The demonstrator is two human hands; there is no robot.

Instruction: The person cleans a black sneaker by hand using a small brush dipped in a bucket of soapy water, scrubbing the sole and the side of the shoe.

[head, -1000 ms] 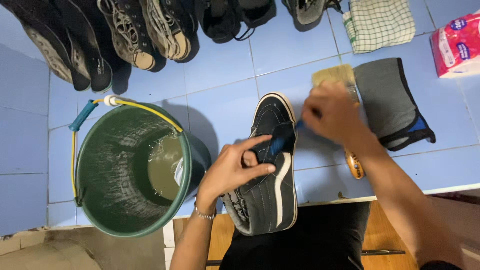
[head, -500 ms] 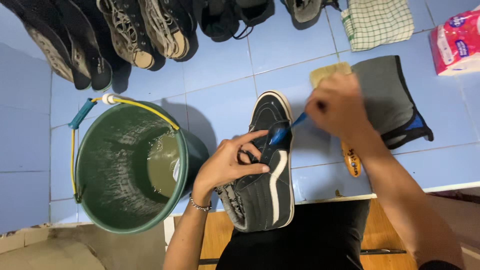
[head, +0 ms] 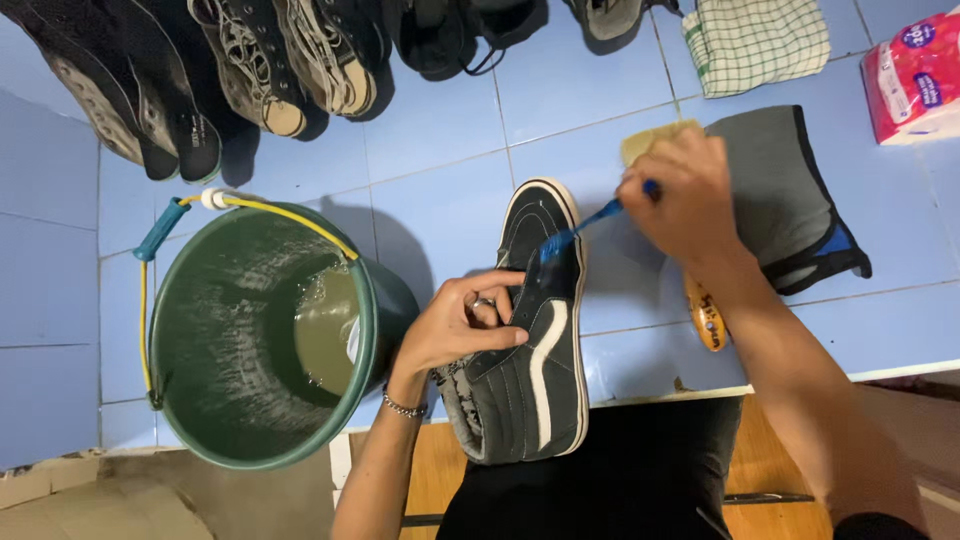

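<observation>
The dark high-top shoe (head: 535, 340) with a white stripe lies in the middle of the blue tile floor (head: 440, 190), toe pointing to 12 o'clock, its open top near the person's lap. The left hand (head: 460, 325) is curled around the shoe's side at 9 o'clock and grips it so it stays put. The right hand (head: 680, 195) is closed tight on a blue toothbrush (head: 580, 228), and the bristles touch the shoe near the toe. Half a second ago the brush sat a bit lower on the shoe; now it has slid up toward the toe, so the scrubbing goes on. The left hand has barely moved since then. At 9 o'clock from the shoe stands a green bucket (head: 200, 400) with murky water inside. At 3 o'clock lies a grey pad (head: 790, 190), with an orange brush handle (head: 708, 318) under the right wrist. At 12 o'clock more shoes (head: 290, 60) sit in a row, with a checked cloth (head: 760, 40) beside them.
</observation>
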